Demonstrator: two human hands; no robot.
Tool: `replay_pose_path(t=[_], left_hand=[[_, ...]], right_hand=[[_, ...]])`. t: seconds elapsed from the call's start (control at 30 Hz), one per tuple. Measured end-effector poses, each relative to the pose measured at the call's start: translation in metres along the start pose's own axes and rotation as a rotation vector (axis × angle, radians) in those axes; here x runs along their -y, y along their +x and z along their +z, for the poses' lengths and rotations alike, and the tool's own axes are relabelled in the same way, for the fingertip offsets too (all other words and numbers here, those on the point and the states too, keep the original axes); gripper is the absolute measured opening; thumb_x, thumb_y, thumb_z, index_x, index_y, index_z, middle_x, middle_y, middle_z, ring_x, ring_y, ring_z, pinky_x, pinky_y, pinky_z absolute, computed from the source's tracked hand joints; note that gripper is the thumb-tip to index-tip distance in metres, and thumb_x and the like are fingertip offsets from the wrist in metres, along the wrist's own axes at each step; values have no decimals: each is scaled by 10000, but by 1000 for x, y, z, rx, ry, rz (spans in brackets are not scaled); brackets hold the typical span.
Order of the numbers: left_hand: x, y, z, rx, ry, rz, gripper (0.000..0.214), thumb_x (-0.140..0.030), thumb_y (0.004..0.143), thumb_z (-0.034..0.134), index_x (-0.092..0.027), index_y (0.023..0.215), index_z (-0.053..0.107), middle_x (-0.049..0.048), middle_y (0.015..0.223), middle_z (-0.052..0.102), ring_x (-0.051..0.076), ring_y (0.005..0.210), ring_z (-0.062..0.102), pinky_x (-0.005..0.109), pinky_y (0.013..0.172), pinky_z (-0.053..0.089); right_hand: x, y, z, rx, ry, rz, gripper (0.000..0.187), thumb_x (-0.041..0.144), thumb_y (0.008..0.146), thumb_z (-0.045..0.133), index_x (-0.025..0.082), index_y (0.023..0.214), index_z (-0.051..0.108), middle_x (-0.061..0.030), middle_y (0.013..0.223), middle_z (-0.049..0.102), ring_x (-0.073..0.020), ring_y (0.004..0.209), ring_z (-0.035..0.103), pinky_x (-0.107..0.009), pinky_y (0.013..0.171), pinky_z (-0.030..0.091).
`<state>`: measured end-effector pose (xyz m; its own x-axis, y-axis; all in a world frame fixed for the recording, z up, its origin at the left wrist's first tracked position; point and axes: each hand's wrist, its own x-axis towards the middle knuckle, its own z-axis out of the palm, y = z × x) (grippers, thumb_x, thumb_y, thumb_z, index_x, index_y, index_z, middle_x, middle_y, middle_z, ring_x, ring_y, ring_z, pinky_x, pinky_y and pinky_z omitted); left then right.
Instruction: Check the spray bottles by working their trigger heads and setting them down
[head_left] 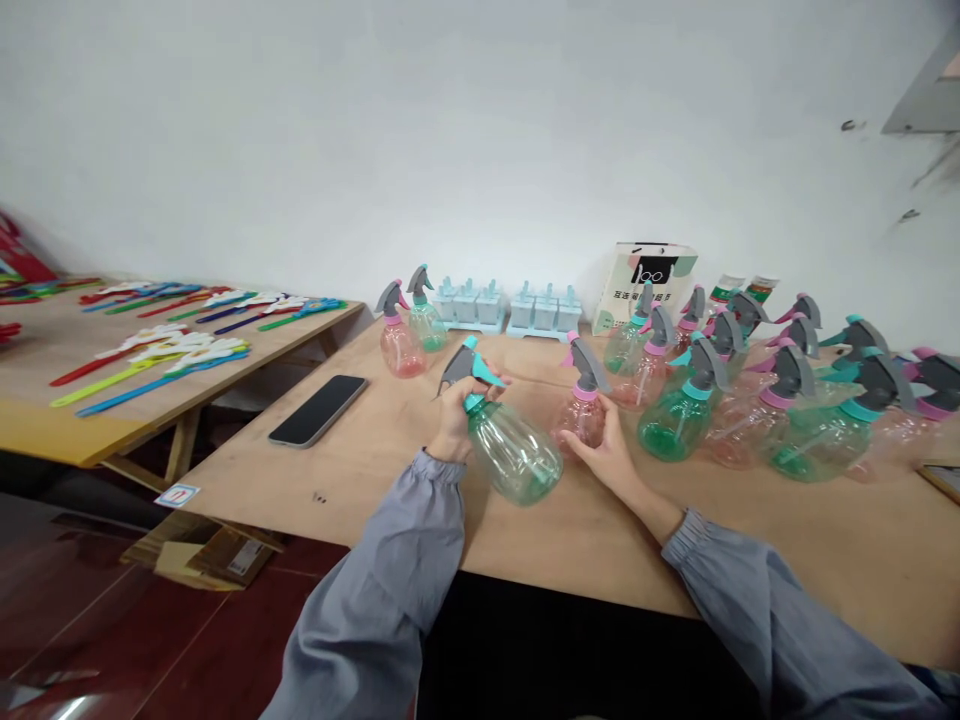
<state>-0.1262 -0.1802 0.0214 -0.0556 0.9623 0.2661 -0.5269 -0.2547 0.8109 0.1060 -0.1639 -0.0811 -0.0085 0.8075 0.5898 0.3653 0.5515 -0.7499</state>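
My left hand (454, 412) is closed round the neck of a clear green spray bottle (516, 455) with a grey and turquoise trigger head. That bottle is tilted, its base pointing down to the right. My right hand (606, 450) grips a pink spray bottle (579, 418) with a grey and pink head, which looks upright on the table, fingers behind it and thumb in front. To the right of it stand several more green and pink bottles, the nearest a green spray bottle (673, 420). Another pink spray bottle (401, 345) and a green one (427, 322) stand at the back left.
A phone (319, 410) lies on the wooden table (300, 490) at left. Against the wall are light-blue ice-pop moulds (471, 305) and a printed box (641, 285). Colourful plastic sticks with white hand shapes (161, 365) lie on a second table. Cardboard (217, 552) is below.
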Motion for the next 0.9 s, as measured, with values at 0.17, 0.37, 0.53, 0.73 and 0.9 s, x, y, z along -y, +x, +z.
replay_pose_path(t=[0.17, 0.37, 0.53, 0.73, 0.9], left_hand=[[1, -2, 0, 54, 36, 8, 174, -252, 493, 566, -198, 648, 624, 62, 858, 730, 239, 914, 692, 335, 752, 545], [3, -1, -2, 44, 30, 45, 165, -249, 507, 572, -196, 659, 606, 52, 786, 698, 228, 867, 690, 321, 710, 527], [2, -2, -2, 88, 69, -8, 202, -261, 515, 579, -204, 702, 630, 57, 828, 716, 274, 1001, 692, 372, 814, 537], [1, -5, 0, 103, 48, 0, 215, -244, 543, 599, -198, 749, 637, 55, 835, 713, 263, 994, 700, 389, 864, 543], [-1, -4, 0, 98, 45, 9, 162, -270, 508, 565, -198, 653, 573, 86, 858, 713, 293, 1009, 697, 425, 856, 569]], right_hand=[[3, 0, 0, 18, 19, 10, 796, 537, 757, 754, 223, 1384, 377, -158, 1411, 503, -320, 1343, 504, -552, 1167, 387], [4, 0, 0, 11, 21, 9, 795, 549, 754, 750, 214, 1377, 387, -158, 1401, 510, -325, 1344, 501, -557, 1169, 380], [1, 0, 0, 19, 15, 4, 802, 558, 753, 752, 224, 1384, 386, -148, 1400, 513, -322, 1342, 506, -550, 1168, 387], [2, -1, 0, 24, 17, 5, 794, 550, 759, 748, 220, 1382, 382, -156, 1413, 506, -321, 1346, 503, -557, 1172, 381], [3, -2, 0, 32, 20, 12, 795, 554, 758, 748, 231, 1385, 381, -149, 1414, 507, -317, 1352, 499, -556, 1175, 382]])
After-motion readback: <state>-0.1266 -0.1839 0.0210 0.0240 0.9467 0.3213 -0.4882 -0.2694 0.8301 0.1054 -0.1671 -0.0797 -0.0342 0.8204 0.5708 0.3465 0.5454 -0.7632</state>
